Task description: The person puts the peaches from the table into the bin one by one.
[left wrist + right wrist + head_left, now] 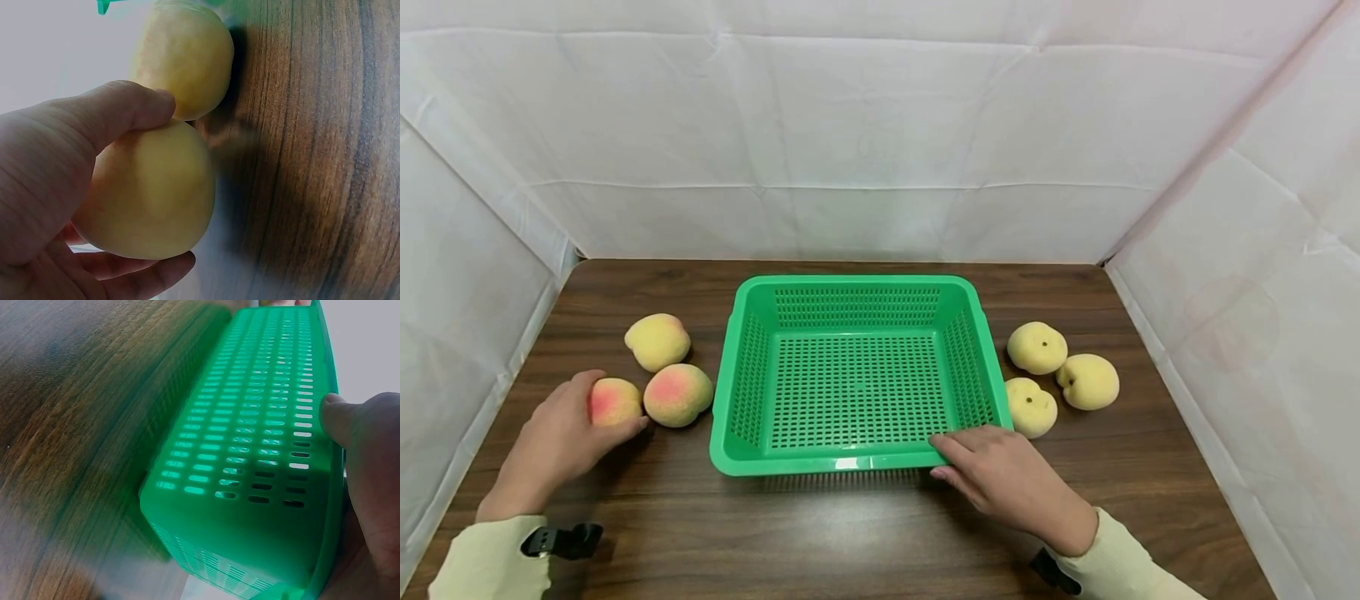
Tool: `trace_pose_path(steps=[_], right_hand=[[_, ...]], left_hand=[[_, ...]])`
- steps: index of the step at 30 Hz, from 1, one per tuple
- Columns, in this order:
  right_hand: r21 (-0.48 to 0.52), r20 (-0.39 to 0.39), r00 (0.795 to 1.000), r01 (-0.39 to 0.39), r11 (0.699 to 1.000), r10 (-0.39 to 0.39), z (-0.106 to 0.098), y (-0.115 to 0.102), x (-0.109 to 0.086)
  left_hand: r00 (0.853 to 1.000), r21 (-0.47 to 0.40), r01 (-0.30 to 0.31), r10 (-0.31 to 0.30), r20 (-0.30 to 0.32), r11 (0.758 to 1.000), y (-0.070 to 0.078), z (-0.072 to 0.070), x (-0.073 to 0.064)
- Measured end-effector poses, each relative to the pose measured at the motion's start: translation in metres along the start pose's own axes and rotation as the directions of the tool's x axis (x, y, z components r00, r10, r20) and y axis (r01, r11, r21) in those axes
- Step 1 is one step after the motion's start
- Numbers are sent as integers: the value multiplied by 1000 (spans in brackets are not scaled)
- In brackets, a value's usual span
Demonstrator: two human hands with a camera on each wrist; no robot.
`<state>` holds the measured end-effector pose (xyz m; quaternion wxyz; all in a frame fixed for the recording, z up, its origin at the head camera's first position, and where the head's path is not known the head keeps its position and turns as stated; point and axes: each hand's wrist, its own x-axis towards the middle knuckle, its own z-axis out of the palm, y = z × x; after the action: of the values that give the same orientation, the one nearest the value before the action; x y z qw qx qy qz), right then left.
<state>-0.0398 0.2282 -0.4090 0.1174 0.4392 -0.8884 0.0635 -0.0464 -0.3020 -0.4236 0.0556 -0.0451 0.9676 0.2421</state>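
At the left of the head view, my left hand (561,433) holds a red-and-yellow peach (615,402) between thumb and fingers. In the left wrist view the thumb lies along the top of this peach (153,194) and the fingertips curl below it. A second blushed peach (678,395) sits right beside it, and a third peach (657,342) lies just behind. My right hand (1003,475) grips the near right corner of a green perforated basket (850,462). Its thumb presses the outside of the rim in the right wrist view, with the fingers over the top. Nothing lies inside the basket.
Right of the basket are three pale yellow peaches (1037,347), clustered near its right wall. The dark wooden table (850,533) is enclosed at the back and sides by white cloth (865,125).
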Motion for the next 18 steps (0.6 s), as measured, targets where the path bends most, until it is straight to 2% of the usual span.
trace_pose_path(steps=[18], right_hand=[[2, 1, 1000, -5, 1000, 5, 0, 0, -1]], left_hand=[[999, -1, -24, 24, -47, 1000, 3, -6, -4]])
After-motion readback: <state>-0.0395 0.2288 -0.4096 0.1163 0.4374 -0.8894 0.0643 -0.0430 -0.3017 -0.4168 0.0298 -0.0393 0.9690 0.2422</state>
